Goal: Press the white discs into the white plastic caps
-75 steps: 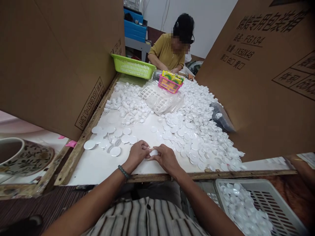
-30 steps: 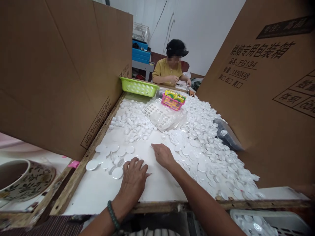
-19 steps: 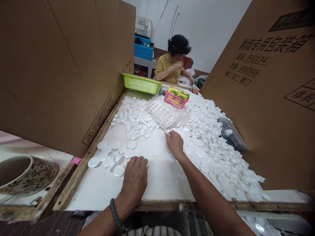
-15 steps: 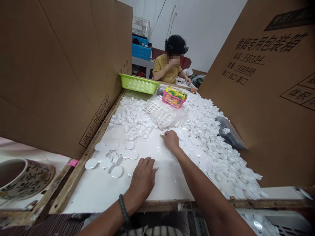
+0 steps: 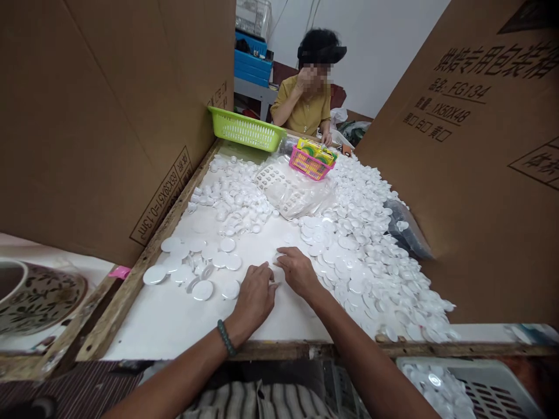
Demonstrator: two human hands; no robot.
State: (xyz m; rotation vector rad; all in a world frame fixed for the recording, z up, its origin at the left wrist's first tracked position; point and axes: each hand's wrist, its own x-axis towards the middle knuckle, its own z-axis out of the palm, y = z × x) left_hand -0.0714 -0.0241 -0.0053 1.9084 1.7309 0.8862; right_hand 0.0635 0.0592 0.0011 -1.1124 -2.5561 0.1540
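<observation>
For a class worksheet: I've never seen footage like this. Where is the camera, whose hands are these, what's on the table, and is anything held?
The picture comes from a camera worn on a person's head, looking down at their own bare hands. The left hand and the right hand rest fingertips on a white table, close together. To the left lie flat white discs, to the right a big heap of white caps. Whether either hand grips a piece cannot be told. Another person sits at the far end.
</observation>
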